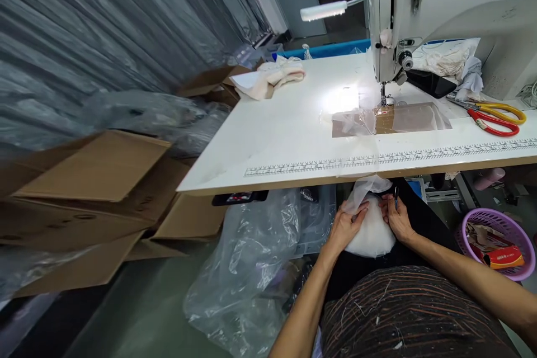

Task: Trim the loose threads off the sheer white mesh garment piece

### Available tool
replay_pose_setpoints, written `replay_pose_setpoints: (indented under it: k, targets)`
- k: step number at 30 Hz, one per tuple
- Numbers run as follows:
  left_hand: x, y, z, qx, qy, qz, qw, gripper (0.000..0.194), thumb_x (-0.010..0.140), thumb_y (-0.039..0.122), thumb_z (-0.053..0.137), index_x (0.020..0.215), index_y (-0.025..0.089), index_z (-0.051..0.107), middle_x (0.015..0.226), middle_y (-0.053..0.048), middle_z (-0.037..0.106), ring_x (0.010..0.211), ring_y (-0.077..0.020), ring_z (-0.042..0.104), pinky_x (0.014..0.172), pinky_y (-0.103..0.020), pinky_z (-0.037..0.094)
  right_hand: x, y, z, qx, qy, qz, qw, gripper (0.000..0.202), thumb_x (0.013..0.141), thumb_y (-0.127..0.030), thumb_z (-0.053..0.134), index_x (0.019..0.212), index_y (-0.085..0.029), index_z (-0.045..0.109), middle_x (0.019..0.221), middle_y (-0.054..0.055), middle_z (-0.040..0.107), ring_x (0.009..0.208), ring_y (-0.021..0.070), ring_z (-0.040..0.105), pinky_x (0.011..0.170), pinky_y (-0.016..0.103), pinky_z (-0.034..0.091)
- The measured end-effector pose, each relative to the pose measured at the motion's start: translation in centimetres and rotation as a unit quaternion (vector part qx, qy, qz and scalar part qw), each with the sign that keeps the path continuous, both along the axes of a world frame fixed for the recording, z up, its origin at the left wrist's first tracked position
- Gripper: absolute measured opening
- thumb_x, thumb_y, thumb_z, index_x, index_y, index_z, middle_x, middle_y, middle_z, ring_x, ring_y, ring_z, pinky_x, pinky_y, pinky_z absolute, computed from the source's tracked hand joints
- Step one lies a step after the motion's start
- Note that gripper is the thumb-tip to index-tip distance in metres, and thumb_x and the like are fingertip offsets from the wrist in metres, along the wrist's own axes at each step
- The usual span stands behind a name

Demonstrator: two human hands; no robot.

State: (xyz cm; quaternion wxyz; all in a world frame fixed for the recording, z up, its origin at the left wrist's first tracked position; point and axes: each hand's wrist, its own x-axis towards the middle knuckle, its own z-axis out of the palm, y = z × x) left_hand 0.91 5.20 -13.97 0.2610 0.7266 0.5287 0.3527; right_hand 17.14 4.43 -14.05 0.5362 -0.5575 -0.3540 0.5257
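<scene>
On my lap, just below the table edge, lies a rounded white padded fabric piece (371,235). Thin sheer white fabric (367,187) rises from its upper end towards the table. My left hand (346,226) grips the left side of the piece, thumb on top, with the sheer fabric by its fingers. At the upper right side, my right hand (397,219) is closed round a small, dark, slim tool (396,194) whose kind I cannot make out. Its fingertips touch the edge of the white piece.
A sewing machine (384,28) stands on the white table (289,128), with red- and yellow-handled scissors (495,117) to its right. Cardboard boxes (96,168) and clear plastic bags (243,268) crowd the left. A purple basket (465,235) stands on the floor at right.
</scene>
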Motion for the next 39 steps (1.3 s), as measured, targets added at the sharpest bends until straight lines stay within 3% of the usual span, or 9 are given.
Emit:
replay_pose_setpoints:
  k: [9,15,19,24,26,29,32,35,39]
  targets:
    - [-0.8,0.3,-0.8,0.066,-0.090,0.088,0.990,0.028,0.081,0.035,0.067,0.105,0.020,0.067,0.114,-0.010,0.070,0.107,-0.0236,0.067,0.094,-0.039,0.053,0.8,0.0,0.7,-0.014,0.080,-0.024,0.996,0.057,0.067,-0.075,0.063,0.080,-0.020,0.056,0.062,-0.001,0.057,0.042,0.0088,0.042,0.037,0.023,0.032]
    - [-0.9,-0.1,4.4,0.202,-0.127,0.148,0.960,0.032,0.087,0.047,0.054,0.105,0.020,0.055,0.106,-0.011,0.064,0.103,-0.0262,0.062,0.090,-0.043,0.049,3.1,-0.4,1.9,0.000,0.093,-0.082,0.992,0.050,0.069,-0.069,0.066,0.077,-0.020,0.056,0.061,-0.003,0.053,0.040,0.0067,0.037,0.034,0.021,0.025]
    - [2.6,-0.1,8.4,0.278,0.017,0.188,0.942,0.042,0.080,0.058,0.063,0.095,0.019,0.060,0.084,-0.006,0.064,0.081,-0.0237,0.061,0.082,-0.041,0.044,4.2,-0.8,2.9,0.013,0.087,-0.118,0.989,0.052,0.067,-0.070,0.067,0.076,-0.020,0.056,0.059,-0.004,0.051,0.039,0.0058,0.035,0.034,0.020,0.024]
    - [5.7,0.0,10.3,0.253,0.033,0.212,0.943,0.027,0.081,0.044,0.069,0.071,0.021,0.062,0.072,-0.001,0.059,0.071,-0.0195,0.059,0.075,-0.037,0.043,5.3,-1.1,4.6,0.034,0.075,-0.141,0.987,0.054,0.067,-0.072,0.066,0.077,-0.019,0.057,0.060,-0.003,0.052,0.041,0.0061,0.037,0.036,0.020,0.026]
    - [5.4,-0.7,11.1,0.212,-0.030,0.140,0.967,0.027,0.082,0.038,0.068,0.063,0.021,0.061,0.076,-0.003,0.061,0.074,-0.0187,0.061,0.074,-0.035,0.045,5.8,-1.3,5.3,0.048,0.062,-0.141,0.987,0.053,0.069,-0.071,0.065,0.077,-0.019,0.058,0.061,-0.003,0.053,0.042,0.0065,0.037,0.038,0.021,0.027]
    - [3.6,-2.7,12.4,0.042,-0.159,-0.021,0.986,0.032,0.079,0.039,0.068,0.058,0.019,0.056,0.081,-0.006,0.068,0.075,-0.0187,0.065,0.069,-0.031,0.049,6.3,-1.6,6.5,0.098,-0.005,-0.116,0.988,0.048,0.077,-0.067,0.060,0.077,-0.019,0.060,0.060,-0.002,0.052,0.046,0.0085,0.039,0.042,0.023,0.031]
    - [1.4,-4.6,13.2,-0.185,-0.285,-0.120,0.933,0.036,0.073,0.050,0.072,0.063,0.018,0.059,0.073,-0.008,0.072,0.065,-0.0198,0.066,0.060,-0.030,0.051,5.8,-2.1,7.9,0.136,-0.069,-0.039,0.988,0.044,0.082,-0.062,0.056,0.077,-0.019,0.064,0.058,-0.003,0.049,0.050,0.0106,0.042,0.046,0.024,0.035]
    - [-0.2,-5.6,13.0,-0.304,-0.386,-0.118,0.863,0.041,0.063,0.051,0.079,0.067,0.018,0.055,0.063,-0.005,0.070,0.054,-0.0183,0.064,0.051,-0.028,0.049,4.4,-2.8,9.3,0.141,-0.067,0.098,0.983,0.047,0.084,-0.062,0.054,0.074,-0.018,0.066,0.054,-0.003,0.047,0.049,0.0103,0.042,0.047,0.024,0.035]
    - [-1.3,-5.5,12.4,-0.350,-0.406,-0.060,0.842,0.046,0.060,0.039,0.083,0.093,0.020,0.057,0.062,0.000,0.068,0.049,-0.0155,0.061,0.047,-0.024,0.047,2.5,-3.6,11.1,0.118,-0.020,0.242,0.963,0.053,0.085,-0.065,0.051,0.074,-0.017,0.069,0.059,0.000,0.059,0.045,0.0080,0.040,0.045,0.023,0.037]
